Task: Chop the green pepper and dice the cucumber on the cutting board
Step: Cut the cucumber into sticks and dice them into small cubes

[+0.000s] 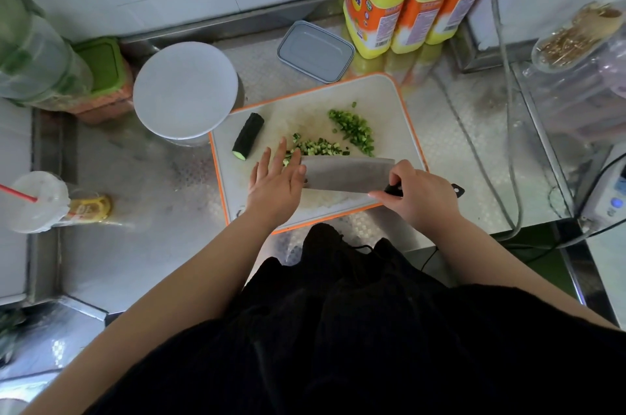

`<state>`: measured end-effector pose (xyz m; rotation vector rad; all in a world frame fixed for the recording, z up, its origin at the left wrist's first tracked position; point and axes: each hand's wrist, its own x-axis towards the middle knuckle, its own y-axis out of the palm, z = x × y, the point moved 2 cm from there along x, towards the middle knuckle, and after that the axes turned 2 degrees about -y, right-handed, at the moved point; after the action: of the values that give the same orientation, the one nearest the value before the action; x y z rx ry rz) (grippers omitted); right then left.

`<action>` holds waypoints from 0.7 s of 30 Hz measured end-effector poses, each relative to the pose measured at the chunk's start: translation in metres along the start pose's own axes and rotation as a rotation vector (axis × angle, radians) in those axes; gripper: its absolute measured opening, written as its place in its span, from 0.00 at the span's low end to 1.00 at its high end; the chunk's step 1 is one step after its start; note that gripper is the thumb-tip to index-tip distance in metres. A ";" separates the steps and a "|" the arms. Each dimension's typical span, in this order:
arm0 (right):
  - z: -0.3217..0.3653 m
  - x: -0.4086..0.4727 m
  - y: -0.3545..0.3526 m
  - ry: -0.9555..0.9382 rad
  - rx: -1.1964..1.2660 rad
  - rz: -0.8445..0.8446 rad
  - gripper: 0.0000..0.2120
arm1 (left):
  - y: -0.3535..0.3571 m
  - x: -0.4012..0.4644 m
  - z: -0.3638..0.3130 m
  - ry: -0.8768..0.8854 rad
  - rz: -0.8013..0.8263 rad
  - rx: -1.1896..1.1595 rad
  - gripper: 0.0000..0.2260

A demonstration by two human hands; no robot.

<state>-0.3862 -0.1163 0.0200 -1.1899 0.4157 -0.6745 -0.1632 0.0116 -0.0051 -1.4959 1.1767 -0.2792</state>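
The uncut cucumber piece (247, 136) lies on the far left part of the cutting board (389, 99), its long axis slanting from the near left, where the pale cut face shows, toward the far right. Diced cucumber (316, 147) sits mid-board, with the chopped green pepper (354, 130) just beyond it to the right. The near strip of the board, below the cleaver (345, 174), is bare, as is the far right corner. The left hand (276, 181) lies flat, fingers straight and slightly spread, their tips at the dice and touching the blade's left end, it seems. The right hand (420, 196) curls round the cleaver's black handle, blade broadside up.
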 end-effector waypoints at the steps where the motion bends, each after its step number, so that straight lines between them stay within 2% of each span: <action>1: -0.003 -0.001 0.001 0.026 0.014 -0.007 0.22 | -0.001 0.001 0.003 -0.024 0.005 -0.058 0.23; 5: -0.008 -0.001 -0.003 0.131 0.097 -0.008 0.21 | -0.010 0.000 0.008 -0.031 -0.051 -0.299 0.22; 10: 0.003 0.006 -0.007 0.287 0.269 0.051 0.21 | -0.018 0.002 0.005 0.054 -0.124 -0.257 0.16; 16: 0.014 0.006 -0.008 0.255 0.296 0.101 0.22 | -0.019 0.003 0.005 -0.039 -0.125 -0.372 0.09; 19: 0.015 0.006 -0.007 0.301 0.359 0.107 0.21 | -0.022 0.004 0.013 -0.073 -0.119 -0.430 0.09; 21: 0.016 0.007 -0.006 0.335 0.390 0.120 0.20 | -0.022 0.005 0.016 -0.021 -0.081 -0.418 0.11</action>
<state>-0.3732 -0.1111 0.0316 -0.6778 0.5998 -0.8103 -0.1384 0.0139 0.0066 -1.9077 1.2077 -0.0718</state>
